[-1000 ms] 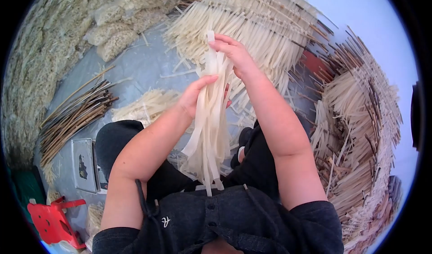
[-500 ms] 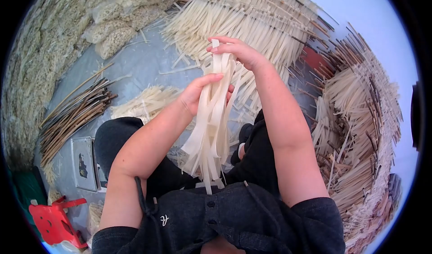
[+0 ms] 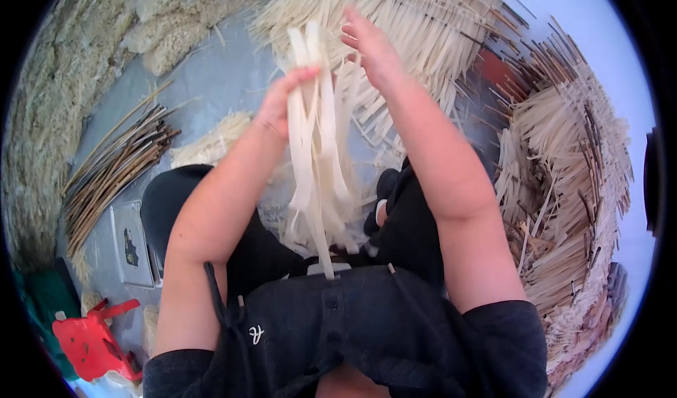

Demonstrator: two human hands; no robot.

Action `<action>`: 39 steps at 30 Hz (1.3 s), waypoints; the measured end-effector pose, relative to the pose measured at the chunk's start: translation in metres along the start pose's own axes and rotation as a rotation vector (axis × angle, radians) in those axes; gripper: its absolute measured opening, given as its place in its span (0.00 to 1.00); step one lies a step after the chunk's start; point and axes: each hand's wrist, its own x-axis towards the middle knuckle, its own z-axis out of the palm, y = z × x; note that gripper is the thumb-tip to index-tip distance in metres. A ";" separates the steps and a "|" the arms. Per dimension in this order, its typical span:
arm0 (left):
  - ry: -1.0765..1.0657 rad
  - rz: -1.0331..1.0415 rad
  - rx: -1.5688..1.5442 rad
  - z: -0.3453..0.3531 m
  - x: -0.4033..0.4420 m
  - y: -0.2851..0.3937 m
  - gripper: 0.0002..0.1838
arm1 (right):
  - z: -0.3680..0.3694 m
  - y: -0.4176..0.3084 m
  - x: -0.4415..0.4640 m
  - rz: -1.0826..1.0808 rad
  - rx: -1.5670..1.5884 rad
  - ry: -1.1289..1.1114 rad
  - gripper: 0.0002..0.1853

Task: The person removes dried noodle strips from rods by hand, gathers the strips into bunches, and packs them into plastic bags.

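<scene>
A bundle of long, flat, cream-coloured strips hangs upright in front of my chest, its lower ends fanned out above my lap. My left hand is closed around it near the top, thumb across the front. To the right, my right hand is raised beside the bundle's upper end, with its fingers stretched out and somewhat blurred. A gap shows between that hand and the strip tops, and nothing is visible in it. Behind both hands lies a large pile of similar strips on sticks.
On the left are a heap of bagged pale material, a bundle of brown sticks, a flat metal-topped device and a red stool. More strips on sticks are stacked at right. Loose strips lie beyond my left knee.
My right hand has come off the top of the bundle and moved up, its fingers opening out. My left hand has carried the strips up and slightly left.
</scene>
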 end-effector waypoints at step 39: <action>0.201 0.161 0.784 0.027 -0.066 0.082 0.31 | 0.041 -0.027 -0.053 -0.158 -0.897 -0.182 0.43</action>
